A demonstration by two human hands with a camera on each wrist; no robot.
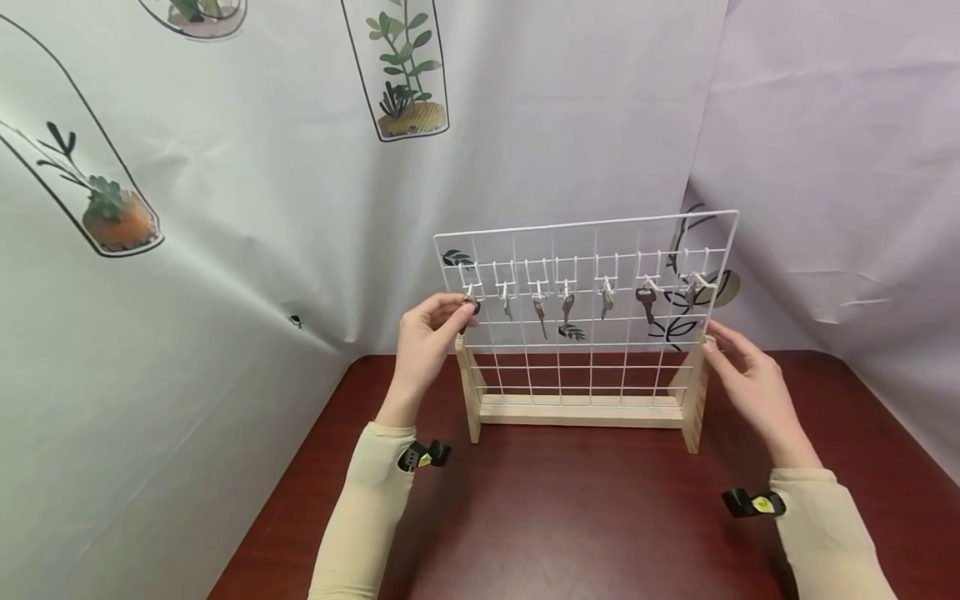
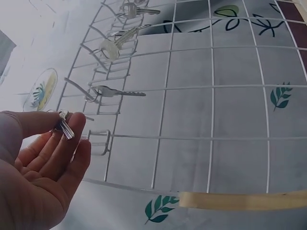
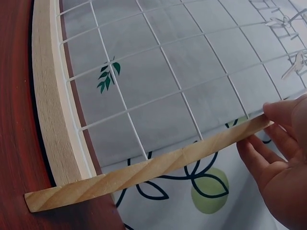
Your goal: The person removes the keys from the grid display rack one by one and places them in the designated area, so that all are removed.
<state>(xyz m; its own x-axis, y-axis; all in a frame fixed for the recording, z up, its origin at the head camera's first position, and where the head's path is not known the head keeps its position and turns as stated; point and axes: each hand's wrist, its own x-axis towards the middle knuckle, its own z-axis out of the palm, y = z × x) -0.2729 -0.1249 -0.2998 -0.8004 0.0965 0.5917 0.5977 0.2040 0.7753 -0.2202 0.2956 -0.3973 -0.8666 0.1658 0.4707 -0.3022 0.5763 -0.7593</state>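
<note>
- Our left hand (image 1: 426,335) pinches 1 key (image 2: 68,129), shaft angled outward, just below the leftmost hook (image 1: 470,290).
- Our right hand (image 1: 756,387), farther off, grips the wooden upright (image 3: 144,174).

Fingers screen part of the small silver metal key's (image 2: 68,130) head!
The bare left hand (image 2: 48,167) runs off its wrist view's left edge; across in the other wrist view, the bare right hand (image 3: 288,160) is cut at the right, the pale metal keys (image 3: 293,67) up there a washed-out blur. From the head, cream fabric sleeves (image 1: 360,517) vanish past the bottom edge, and any marking on the small yellow strap tag (image 1: 763,505) is too tiny to read.
</note>
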